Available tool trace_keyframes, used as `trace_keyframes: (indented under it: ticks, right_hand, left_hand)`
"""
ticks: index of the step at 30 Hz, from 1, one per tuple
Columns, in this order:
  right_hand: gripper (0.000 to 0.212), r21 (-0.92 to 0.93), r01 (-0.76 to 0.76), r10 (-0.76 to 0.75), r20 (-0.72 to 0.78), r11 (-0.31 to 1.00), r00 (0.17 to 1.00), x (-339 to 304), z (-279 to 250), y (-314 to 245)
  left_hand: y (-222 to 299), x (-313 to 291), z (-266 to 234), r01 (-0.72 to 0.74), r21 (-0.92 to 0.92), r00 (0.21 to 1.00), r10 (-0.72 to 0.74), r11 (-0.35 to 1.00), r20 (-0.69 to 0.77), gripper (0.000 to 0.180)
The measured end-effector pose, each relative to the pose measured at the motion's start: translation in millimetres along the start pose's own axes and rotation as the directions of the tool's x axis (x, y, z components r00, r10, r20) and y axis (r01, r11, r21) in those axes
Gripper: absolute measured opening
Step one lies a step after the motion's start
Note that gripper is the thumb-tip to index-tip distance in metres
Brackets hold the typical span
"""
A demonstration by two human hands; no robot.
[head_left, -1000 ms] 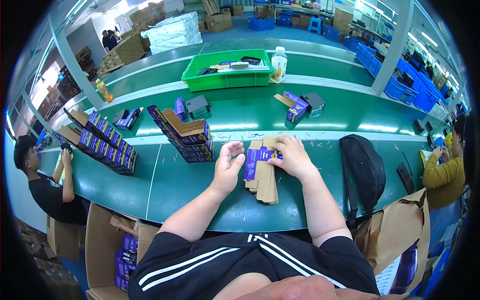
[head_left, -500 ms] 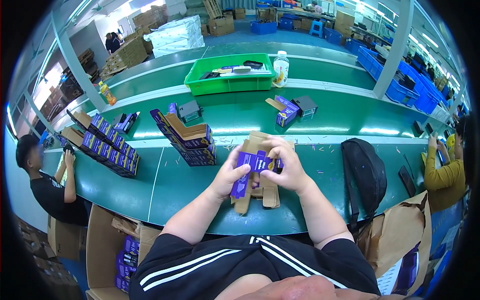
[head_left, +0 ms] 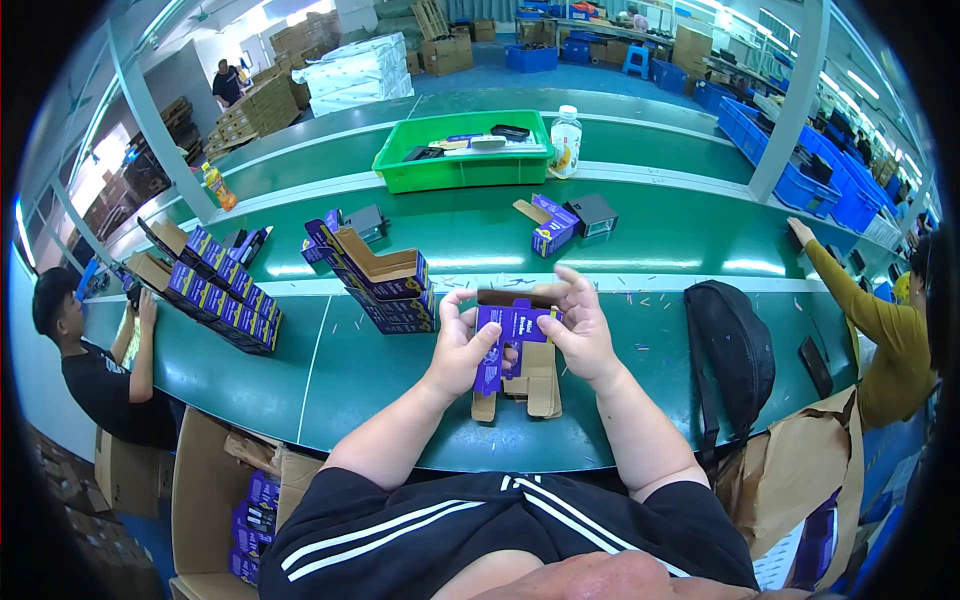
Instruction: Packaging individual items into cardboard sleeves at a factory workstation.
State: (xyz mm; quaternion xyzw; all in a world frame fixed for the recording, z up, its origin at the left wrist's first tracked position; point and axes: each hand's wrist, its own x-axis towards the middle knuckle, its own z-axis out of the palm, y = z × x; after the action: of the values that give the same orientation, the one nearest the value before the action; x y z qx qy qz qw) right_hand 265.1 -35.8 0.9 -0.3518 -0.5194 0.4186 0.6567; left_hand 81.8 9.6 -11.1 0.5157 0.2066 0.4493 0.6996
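Head camera: a purple-and-brown folding carton point(head_left: 516, 325) is held between both hands over the near side of the green worktable point(head_left: 390, 435). White lettering runs sideways across its purple printed panel, beside finer line graphics on the left part and a yellow patch close to the right thumb. The carton is partly opened out: its far end gapes, showing a dark brown inside, and the purple panel has a notched lower edge.

The left hand point(head_left: 460, 345) pinches the carton's left side, thumb laid on the print and fingers curled behind. The right hand point(head_left: 583, 338) pinches the right side likewise, thumb pressed on the panel; how its fingers meet the back is hidden. Beneath the carton, plain brown flaps of flat carton blanks point(head_left: 543, 380) show.

Left of the hands stands a stack of open-topped cartons point(head_left: 400, 292), purple with yellow marks and small white print, and farther left a longer group of matching cartons point(head_left: 222, 300). Beyond, an opened purple box point(head_left: 553, 236) lies beside a dark grey device point(head_left: 593, 215). A white-capped bottle point(head_left: 566, 148) with a yellow picture on its label stands next to a green tray point(head_left: 463, 180).
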Motion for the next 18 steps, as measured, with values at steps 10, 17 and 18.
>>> trace_keyframes:
  ticks: [10, 17, 18]
  right_hand:
    - [0.021, 0.185, -0.293, 0.267, 0.154, 0.938, 0.951, 7.1, -32.2, 15.3]
    - [0.02, -0.077, -0.284, 0.292, 0.134, 0.956, 0.947, 5.2, -28.0, -1.5]
    - [0.021, -0.089, -0.23, 0.241, 0.147, 0.969, 0.959, 5.0, -27.9, -2.0]
  left_hand:
    - [7.0, -4.0, 9.9, -0.035, 0.14, 0.988, 0.013, 0.99, 0.155, 0.072]
    - [9.3, -3.1, 5.9, 0.039, 0.035, 0.978, -0.045, 0.999, 0.202, 0.071]
    - [9.0, -2.9, 5.7, 0.055, 0.017, 0.979, -0.057, 0.998, 0.193, 0.07]
